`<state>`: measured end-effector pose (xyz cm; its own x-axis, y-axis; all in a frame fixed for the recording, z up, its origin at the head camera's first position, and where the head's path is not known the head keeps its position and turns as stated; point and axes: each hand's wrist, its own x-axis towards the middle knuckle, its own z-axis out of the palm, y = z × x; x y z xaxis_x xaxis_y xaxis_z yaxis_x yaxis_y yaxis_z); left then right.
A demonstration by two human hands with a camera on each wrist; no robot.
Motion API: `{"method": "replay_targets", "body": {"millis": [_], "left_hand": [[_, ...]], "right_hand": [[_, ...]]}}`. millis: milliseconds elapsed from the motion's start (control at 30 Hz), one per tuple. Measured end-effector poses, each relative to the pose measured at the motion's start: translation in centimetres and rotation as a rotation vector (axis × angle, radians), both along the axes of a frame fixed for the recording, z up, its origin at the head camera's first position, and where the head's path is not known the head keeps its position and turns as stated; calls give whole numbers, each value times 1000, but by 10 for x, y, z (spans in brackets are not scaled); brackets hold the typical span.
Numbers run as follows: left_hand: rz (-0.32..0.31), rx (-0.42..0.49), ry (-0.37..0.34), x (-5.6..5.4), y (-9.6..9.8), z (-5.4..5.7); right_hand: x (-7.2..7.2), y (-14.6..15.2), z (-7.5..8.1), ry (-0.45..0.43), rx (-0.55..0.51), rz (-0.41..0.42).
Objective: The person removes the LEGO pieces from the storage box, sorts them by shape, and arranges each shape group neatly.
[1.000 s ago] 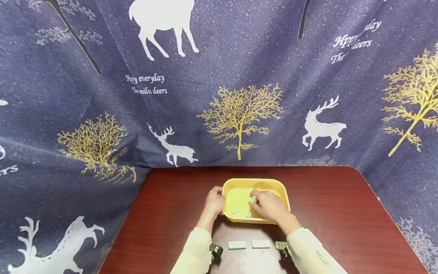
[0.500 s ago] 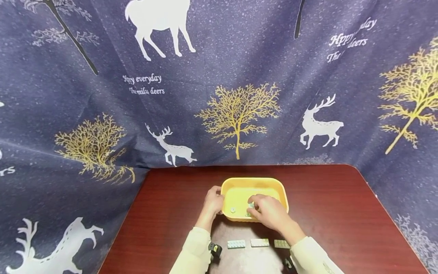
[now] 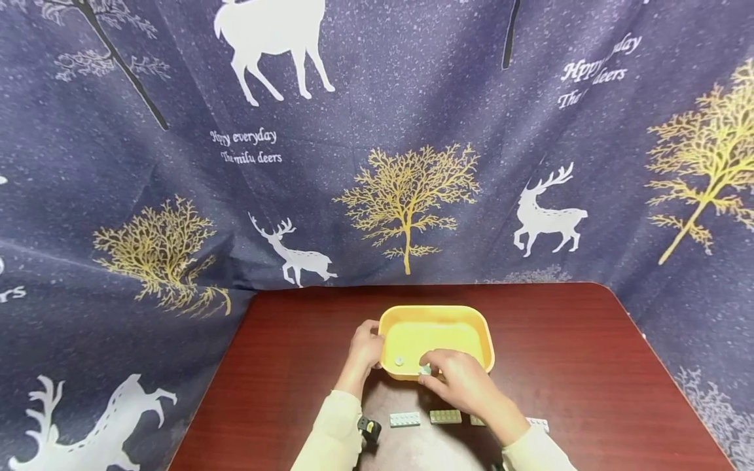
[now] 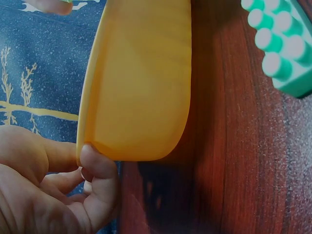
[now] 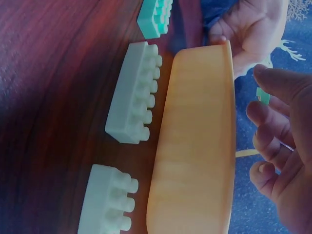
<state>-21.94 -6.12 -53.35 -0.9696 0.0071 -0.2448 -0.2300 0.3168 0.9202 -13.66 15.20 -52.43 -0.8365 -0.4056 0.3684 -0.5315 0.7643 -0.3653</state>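
My left hand grips the left end of a yellow plastic bin. In the left wrist view, its thumb and fingers pinch the bin's rim at the corner. My right hand is over the bin's near side. In the right wrist view, a small green piece shows between its thumb and fingers, mostly covered by them. A small pale round piece lies on the bin floor toward the left.
In front of the bin, studded toy building blocks stand in a row on the red-brown table: a mint one, a pale one and others by the right forearm. A blue curtain with deer hangs behind.
My right hand has come from mid-bin toward the near edge with the green piece. A second round piece there is now out of sight. The left hand keeps its grip.
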Motion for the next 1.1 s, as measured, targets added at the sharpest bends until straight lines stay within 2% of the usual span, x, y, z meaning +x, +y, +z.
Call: {"method": "replay_targets", "body": {"millis": [233,733,1100], "left_hand": [[4,5,1,-1,0,0],[10,11,-3,0,1,-3],[10,4,-8,-2,0,-2]], "right_hand": [[11,-4,0,3,-13,20],[40,-19,-15,-35,-21,86],[51,-24,-26,-39,18,117]]}}
